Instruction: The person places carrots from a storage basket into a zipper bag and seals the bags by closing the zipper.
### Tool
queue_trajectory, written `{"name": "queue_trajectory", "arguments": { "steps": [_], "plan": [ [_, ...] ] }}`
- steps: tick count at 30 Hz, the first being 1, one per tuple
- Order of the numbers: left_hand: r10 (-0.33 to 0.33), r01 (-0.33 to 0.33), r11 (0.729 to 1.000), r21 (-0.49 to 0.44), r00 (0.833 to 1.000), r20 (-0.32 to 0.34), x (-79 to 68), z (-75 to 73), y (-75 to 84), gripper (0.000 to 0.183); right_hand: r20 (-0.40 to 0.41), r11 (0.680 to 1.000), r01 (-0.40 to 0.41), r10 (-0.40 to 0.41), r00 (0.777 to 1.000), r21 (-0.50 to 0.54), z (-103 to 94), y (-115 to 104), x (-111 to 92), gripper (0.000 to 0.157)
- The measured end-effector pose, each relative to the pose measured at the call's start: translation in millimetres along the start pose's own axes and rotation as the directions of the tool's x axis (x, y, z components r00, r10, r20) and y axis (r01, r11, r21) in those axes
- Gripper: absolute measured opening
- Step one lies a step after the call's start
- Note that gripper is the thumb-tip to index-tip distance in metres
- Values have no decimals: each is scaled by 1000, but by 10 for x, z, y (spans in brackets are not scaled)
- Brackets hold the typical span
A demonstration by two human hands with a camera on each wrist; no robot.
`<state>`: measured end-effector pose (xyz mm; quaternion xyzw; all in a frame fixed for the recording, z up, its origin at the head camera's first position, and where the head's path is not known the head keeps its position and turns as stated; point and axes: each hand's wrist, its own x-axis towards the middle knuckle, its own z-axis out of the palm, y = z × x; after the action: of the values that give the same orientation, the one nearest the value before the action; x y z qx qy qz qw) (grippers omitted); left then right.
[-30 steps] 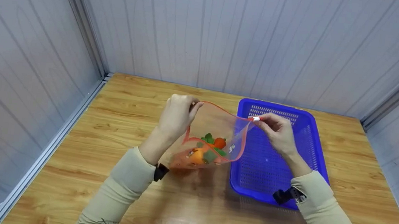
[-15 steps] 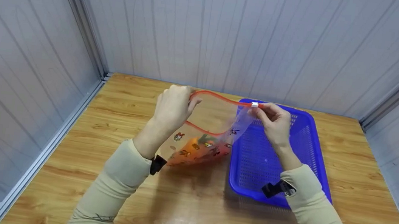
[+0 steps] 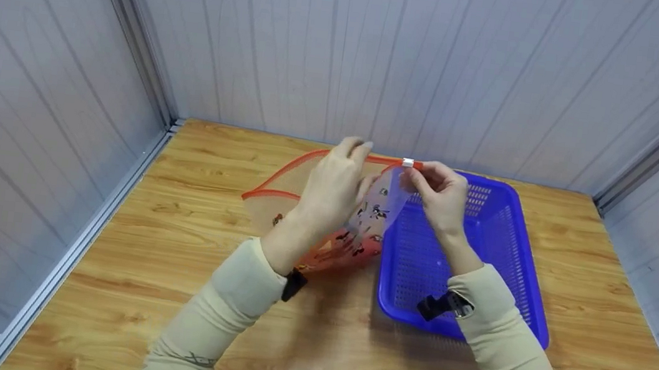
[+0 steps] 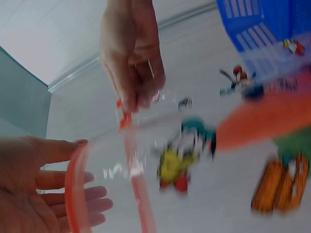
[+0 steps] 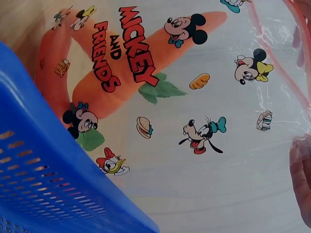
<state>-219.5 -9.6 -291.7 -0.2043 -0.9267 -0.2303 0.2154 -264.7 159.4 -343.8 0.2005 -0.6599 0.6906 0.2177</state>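
A clear zip bag [image 5: 170, 160] with red edging and cartoon prints hangs upright, its mouth open to the left. Inside are carrots [image 5: 136, 68] with green leaves, partly seen through the film. My right hand [image 3: 444, 193] pinches the mouth's right corner beside the white slider [image 3: 408, 163]. Along the mouth, my left hand [image 3: 332, 188] has its fingers stretched out and thumb apart. In the left wrist view, the left hand's fingers [image 4: 53, 179] lie straight across the red rim, some showing through the film. The bag's left corner points freely leftward.
A blue perforated basket [image 3: 510, 251] stands on the wooden table [image 3: 171, 241], just right of the bag and under my right hand. Pale panel walls [image 3: 296, 43] enclose the table at the back and sides.
My left hand has let go of the bag's left side and slid right along the mouth. The right hand, still pinching the corner, has shifted up and slightly left, lifting the bag's mouth.
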Motion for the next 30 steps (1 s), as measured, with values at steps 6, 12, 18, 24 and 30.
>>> {"name": "queue_trajectory", "arguments": {
  "steps": [6,12,18,24,30],
  "plan": [
    [101,-101,995,3,994,-30,38,188,160,40,-13,1000,-3,3,1000,5,66,-19,-20,3],
    [152,-150,987,63,988,-23,104,344,236,34,-33,998,11,-13,999,-55,115,-83,-79,10],
    [161,-155,982,112,986,-51,146,445,235,28,-40,996,24,-27,999,-89,102,-9,-108,5],
    [151,-138,977,160,986,-68,152,499,207,23,-28,998,56,-57,998,-40,52,140,-114,4],
    [174,-150,970,189,977,-120,127,526,162,14,-12,1000,14,-14,1000,-10,58,28,-143,4]
  ]
}}
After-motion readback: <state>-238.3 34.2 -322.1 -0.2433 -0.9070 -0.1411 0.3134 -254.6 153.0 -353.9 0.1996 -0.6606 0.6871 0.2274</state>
